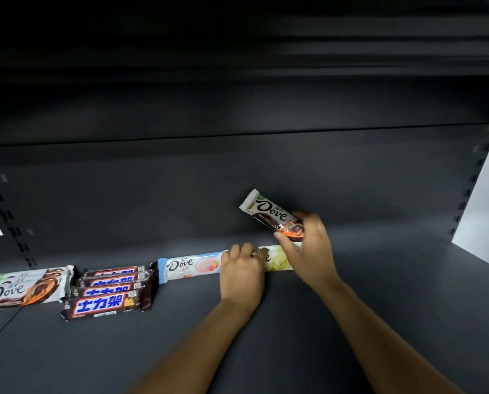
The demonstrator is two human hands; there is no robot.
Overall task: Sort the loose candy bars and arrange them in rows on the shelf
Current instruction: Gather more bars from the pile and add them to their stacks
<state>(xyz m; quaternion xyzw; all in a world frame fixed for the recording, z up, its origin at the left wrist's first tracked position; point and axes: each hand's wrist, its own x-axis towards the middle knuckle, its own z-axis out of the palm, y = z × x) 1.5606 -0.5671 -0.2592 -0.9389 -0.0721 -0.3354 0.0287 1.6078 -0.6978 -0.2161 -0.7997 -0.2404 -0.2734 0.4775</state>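
My right hand (pixel 308 248) pinches the lower end of a white-and-brown Dove bar (pixel 268 214), lifted and tilted above the dark shelf (pixel 379 280). My left hand (pixel 241 273) lies with curled fingers over a pale green Dove bar (pixel 277 261) that rests on the shelf; whether it grips the bar I cannot tell. To its left lies a pink-and-blue Dove bar (pixel 190 267). Further left sits a row of brown Snickers bars (pixel 109 291) with blue lettering. At the far left edge rest white-and-brown Dove bars (pixel 24 288).
The shelf's back panel (pixel 237 180) rises right behind the bars. Slotted uprights (pixel 465 191) stand at both sides. Another dark shelf (pixel 237 66) hangs overhead. The shelf's right part and its front strip are bare.
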